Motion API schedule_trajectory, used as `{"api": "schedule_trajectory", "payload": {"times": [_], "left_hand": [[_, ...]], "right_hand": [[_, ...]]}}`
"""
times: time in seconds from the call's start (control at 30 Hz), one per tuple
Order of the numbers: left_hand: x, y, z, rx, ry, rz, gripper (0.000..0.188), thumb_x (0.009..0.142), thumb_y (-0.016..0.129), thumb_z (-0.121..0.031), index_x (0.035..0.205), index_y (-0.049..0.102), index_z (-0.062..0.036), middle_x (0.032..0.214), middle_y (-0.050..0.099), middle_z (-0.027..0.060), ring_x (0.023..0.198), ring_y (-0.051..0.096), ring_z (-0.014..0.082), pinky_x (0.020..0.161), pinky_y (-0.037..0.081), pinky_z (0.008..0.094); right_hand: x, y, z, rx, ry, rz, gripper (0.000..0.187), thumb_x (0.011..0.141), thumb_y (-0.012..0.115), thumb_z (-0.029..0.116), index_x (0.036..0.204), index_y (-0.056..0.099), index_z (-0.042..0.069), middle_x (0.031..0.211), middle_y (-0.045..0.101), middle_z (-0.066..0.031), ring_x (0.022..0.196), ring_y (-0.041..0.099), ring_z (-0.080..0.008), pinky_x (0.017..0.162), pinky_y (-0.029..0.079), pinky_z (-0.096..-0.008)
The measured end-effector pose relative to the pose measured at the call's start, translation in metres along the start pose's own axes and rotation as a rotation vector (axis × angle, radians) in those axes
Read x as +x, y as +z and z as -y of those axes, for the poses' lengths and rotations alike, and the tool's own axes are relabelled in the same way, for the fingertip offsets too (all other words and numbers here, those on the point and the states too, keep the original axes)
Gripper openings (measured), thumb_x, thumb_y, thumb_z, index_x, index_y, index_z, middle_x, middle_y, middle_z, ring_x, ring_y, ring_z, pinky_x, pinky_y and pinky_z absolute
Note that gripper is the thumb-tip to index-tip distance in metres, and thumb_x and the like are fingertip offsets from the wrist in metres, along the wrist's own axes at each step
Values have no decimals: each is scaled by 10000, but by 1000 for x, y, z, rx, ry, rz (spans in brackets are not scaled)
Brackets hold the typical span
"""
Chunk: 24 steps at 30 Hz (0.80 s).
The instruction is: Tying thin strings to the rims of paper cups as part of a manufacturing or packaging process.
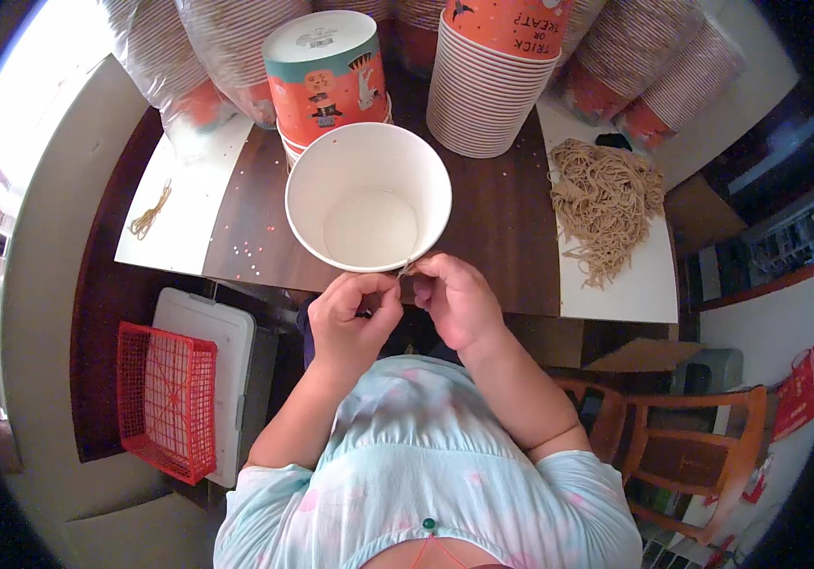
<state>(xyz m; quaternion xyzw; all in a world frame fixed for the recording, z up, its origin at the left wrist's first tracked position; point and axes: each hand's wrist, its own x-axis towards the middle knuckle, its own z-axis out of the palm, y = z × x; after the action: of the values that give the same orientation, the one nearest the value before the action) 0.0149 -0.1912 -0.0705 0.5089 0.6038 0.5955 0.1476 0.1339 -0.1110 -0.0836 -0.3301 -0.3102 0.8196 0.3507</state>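
White bucket up front in the head view, sitting at the near side of the table, its wide mouth facing the camera, and both hands are right at its near rim! Left hand has thumb and forefinger pinched together, right hand pinching too, and between those fingertips runs a thin bit of string. Now the surroundings: just behind the bucket, an upturned orange bucket with a teal band blocks the way; behind to the right, a tall stack of buckets closes that side, with bagged buckets lined along the back. Over right, a heap of string spreads across a white panel; far left, a small string bundle lies on another, and tiny dots are scattered on the brown wood. Room to move? Brown tabletop stretches either side of the bucket, and the front edge passes just by the hands. Below left, a red basket leans by a pale bin lid; lower right stands a wooden chair. Printing, then: bold pale lettering, upside down, on the stack's top bucket, and a barcode on the upturned one's base, its small print too tiny to read.
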Motion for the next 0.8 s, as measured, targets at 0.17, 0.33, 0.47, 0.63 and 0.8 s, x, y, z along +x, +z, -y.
{"api": "schedule_trajectory", "payload": {"times": [0.17,0.33,0.47,0.63,0.8], "left_hand": [[3,1,-5,86,93,-40,104,733,693,13,824,644,7,795,647,81,613,598,93,561,492,220],[1,7,0,68,192,-80,155,720,713,9,857,640,0,863,643,82,556,559,75,493,461,204],[3,8,-1,128,224,-65,188,712,723,10,877,636,-10,895,642,87,539,570,92,454,461,214],[5,10,0,161,281,-40,151,734,715,23,863,645,-12,853,640,79,593,577,88,497,467,212],[7,8,-3,171,330,-5,142,737,709,27,858,648,-13,856,653,86,642,612,117,546,494,235]], "right_hand": [[-2,3,5,-8,30,-3,138,794,585,163,835,687,79,799,650,11,601,437,-60,546,349,-222],[-7,5,5,-79,-23,27,144,831,574,136,895,662,42,779,609,12,642,478,-70,588,384,-225],[-9,7,3,-116,-70,30,150,838,580,139,906,664,35,775,607,13,642,474,-58,590,381,-209],[-9,4,2,-89,-70,43,149,844,580,147,907,662,39,781,605,16,641,472,-59,592,379,-210],[-9,7,6,-46,-41,8,149,850,584,157,912,664,46,788,607,18,640,471,-61,586,378,-213]]}}
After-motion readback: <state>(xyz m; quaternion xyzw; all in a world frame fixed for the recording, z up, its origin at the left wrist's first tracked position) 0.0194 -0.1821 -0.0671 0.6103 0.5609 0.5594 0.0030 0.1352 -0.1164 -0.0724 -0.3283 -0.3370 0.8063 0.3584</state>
